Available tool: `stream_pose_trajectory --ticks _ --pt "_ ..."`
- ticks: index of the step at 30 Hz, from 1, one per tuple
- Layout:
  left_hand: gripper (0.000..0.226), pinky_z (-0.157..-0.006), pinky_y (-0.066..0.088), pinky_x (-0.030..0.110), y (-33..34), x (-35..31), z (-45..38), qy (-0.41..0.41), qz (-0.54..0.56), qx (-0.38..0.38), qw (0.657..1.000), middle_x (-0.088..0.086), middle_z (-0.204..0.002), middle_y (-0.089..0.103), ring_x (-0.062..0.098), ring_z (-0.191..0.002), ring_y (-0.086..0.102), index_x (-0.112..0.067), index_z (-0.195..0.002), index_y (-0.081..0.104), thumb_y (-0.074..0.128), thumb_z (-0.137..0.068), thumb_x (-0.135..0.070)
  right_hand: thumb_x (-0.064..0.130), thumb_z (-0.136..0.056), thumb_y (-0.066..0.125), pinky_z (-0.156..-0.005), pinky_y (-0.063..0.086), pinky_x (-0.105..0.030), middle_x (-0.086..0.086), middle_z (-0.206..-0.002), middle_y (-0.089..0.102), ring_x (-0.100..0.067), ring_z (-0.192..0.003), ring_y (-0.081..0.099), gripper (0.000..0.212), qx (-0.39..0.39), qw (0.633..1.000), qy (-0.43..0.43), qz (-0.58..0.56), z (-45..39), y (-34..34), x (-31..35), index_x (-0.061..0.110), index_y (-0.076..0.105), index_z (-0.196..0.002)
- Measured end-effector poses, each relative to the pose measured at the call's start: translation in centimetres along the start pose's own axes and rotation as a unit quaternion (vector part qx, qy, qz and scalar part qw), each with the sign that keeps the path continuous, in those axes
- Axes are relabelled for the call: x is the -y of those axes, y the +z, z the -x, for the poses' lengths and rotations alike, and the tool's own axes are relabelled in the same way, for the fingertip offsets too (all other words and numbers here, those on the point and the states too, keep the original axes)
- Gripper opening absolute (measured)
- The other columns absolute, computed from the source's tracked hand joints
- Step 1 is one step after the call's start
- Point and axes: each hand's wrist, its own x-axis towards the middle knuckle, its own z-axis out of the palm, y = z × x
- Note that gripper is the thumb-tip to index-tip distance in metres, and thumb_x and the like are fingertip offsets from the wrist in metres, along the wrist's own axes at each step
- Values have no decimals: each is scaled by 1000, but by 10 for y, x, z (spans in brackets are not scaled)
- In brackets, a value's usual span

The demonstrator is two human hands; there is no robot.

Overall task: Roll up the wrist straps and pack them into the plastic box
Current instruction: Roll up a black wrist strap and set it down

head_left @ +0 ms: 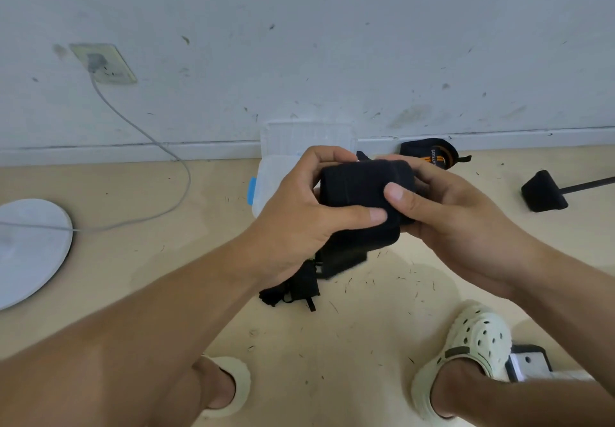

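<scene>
Head view
Left hand (pixel 299 213): fingers curled round the black wrist strap roll (pixel 362 190), thumb pressing its front.
Right hand (pixel 456 213): fingers wrapped behind the roll, thumb on top.
Strap tail: hangs down, blurry.
Plastic box (pixel 273 173): on the floor (pixel 133 260) behind the hands, by the wall.
Second strap (pixel 429 153): black and orange, right of the box.

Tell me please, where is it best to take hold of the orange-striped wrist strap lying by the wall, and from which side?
Grip the orange-striped wrist strap across its rolled body, coming from above with the fingers, likely on its near side. It lies on the floor against the baseboard, so the far side is blocked, and its thin tail on the right would only dangle.
</scene>
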Motion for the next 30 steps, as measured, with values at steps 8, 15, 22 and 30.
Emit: stream_pose_trajectory --ticks 8,15,22,30 --pt "69 -81 63 39 3 -6 -2 -70 57 -16 996 6 -122 69 27 -107 73 -25 -124 63 89 -60 -29 23 -73 80 -91 56 -23 22 -112 67 -9 -101 68 59 -48 971 -159 173 3 4 0 32 60 -127" --pt "63 -84 64 41 -1 0 -3 -54 19 -57 997 8 -122 69 29 -109 72 -27 -120 62 96 -67 -19 34 -76 85 -98 56 -27 19 -135 63 -7 -123 65 76 -21 989 -67 126 0 2 0 43 52 -144" --pt "64 -77 65 40 -4 2 -3 17 -75 -63 995 4 -120 66 25 -106 72 -34 -115 61 94 -68 -7 43 -86 64 -89 58 -34 -5 -125 72 -23 -113 72 52 15 999 26 12 -4 5 0 29 64 -136" --pt "67 -74 62 32 4 -8 -2 -69 54 -60 994 4 -117 74 17 -96 77 -21 -125 63 86 -64 -35 17 -85 76 -89 56 -25 15 -116 72 -7 -95 65 49 -45 992 -78 87 0 3 3 33 65 -130"
